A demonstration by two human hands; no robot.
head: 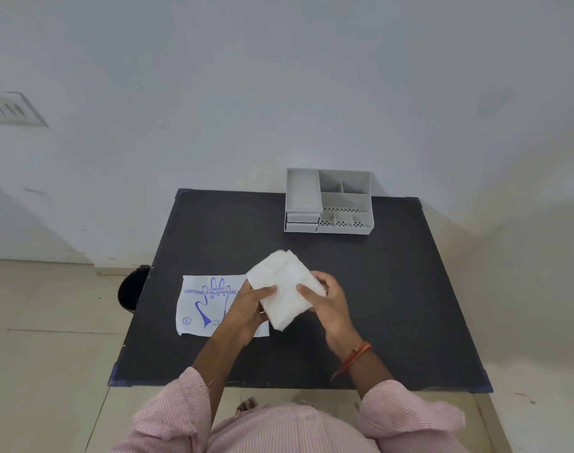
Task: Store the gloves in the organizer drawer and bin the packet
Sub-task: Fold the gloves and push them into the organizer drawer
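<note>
A folded white stack of gloves (pixel 284 282) is held just above the black table, tilted, between both hands. My left hand (pixel 246 308) grips its near left edge and my right hand (pixel 328 299) grips its right side. The flat white packet (pixel 207 305), printed with a blue hand outline and "disposable polyethylene", lies on the table to the left, partly under my left hand. The grey organizer (pixel 328 201) stands at the table's far edge, with two shut drawers (pixel 302 222) at its lower left and open compartments on top.
The black table (pixel 393 289) has blue corner guards. A dark round bin (pixel 133 287) stands on the floor by the table's left edge. A white wall rises right behind the organizer. Tiled floor surrounds the table.
</note>
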